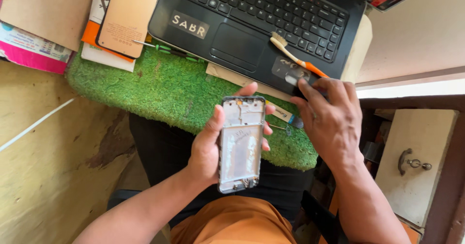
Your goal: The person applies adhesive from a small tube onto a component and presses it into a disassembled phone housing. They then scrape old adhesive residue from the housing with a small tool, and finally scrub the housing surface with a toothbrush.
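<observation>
My left hand holds an opened phone frame, silver-grey inside with a dark rim, upright over my lap at the edge of a green turf mat. My right hand reaches to the corner of a black laptop, its fingers on a small dark part beside an orange and white toothbrush lying on the palm rest. Whether the fingers grip that part is unclear.
A tan phone back cover lies on papers at the mat's far left. A green-handled screwdriver lies along the laptop's front edge. A cardboard sheet is top left. A white drawer front with a metal handle is on the right.
</observation>
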Demonstrator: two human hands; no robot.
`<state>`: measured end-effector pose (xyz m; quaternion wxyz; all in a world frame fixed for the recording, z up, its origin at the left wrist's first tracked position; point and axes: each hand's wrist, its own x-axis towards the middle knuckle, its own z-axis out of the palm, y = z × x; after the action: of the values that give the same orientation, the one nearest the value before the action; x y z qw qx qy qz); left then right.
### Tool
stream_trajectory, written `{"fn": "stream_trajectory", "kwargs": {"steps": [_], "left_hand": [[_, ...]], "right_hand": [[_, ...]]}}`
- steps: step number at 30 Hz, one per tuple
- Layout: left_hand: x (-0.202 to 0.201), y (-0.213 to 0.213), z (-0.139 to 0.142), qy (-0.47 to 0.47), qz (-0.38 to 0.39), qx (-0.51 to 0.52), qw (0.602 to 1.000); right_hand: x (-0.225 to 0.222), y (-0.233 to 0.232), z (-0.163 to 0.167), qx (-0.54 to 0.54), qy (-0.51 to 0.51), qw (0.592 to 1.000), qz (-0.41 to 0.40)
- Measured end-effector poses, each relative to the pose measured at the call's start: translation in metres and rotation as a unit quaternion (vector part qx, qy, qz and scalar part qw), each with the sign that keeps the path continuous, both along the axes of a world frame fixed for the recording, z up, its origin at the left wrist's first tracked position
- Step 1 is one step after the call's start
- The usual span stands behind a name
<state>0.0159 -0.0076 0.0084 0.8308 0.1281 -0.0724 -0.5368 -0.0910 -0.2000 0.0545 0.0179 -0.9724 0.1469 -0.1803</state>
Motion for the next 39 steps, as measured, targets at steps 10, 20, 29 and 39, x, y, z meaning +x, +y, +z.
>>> {"fn": "stream_trajectory", "kwargs": {"steps": [10, 20, 29, 39], "left_hand": [[-0.006, 0.008, 0.012, -0.003, -0.044, 0.005, 0.999], [-0.012, 0.019, 0.027, 0.055, -0.168, 0.068, 0.982], [-0.006, 0.024, 0.026, 0.046, -0.196, 0.034, 0.979], [-0.006, 0.026, 0.027, 0.010, -0.200, 0.061, 0.978]], "right_hand": [[-0.007, 0.000, -0.001, 0.109, -0.072, 0.991, 0.035], [-0.020, 0.029, 0.026, 0.224, -0.143, 0.944, 0.197], [-0.009, 0.027, 0.042, 0.166, -0.122, 0.934, 0.292], [-0.023, 0.035, 0.044, 0.114, -0.056, 0.957, 0.263]]}}
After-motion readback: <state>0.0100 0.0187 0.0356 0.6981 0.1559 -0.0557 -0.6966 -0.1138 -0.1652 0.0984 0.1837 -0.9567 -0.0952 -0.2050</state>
